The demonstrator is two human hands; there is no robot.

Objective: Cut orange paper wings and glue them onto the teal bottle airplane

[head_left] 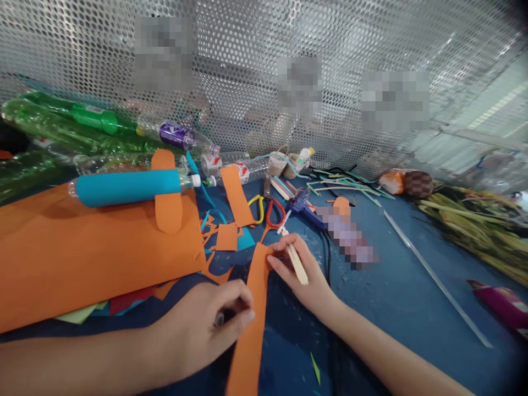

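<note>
The right hand's thumb and forefinger pinch, it seems, the upper edge of the orange strip, probably to steady that end. A pale stick is tucked across the same fingers, likely kept there so it needn't be put down. The left hand curls loosely above the strip's middle, thumb and forefinger tips near each other but apart; a small grey thing shows in its hollow, and I cannot tell whether it is gripped.

The strip runs lengthwise between the hands, towards the body, where both reach it. Just beyond it are a red handle and a yellow handle, with orange scraps beside them, presumably cutting waste. The blue glue gun lies just past the right hand, convenient for reaching.

To the left, the blue-wrapped bottle rests over a rounded orange piece that sticks out on both sides; whether they are joined cannot be told. Under both spreads the large orange sheet. Clear bottles lie farther back on the bench by the mesh wall, perhaps to leave working room.
</note>
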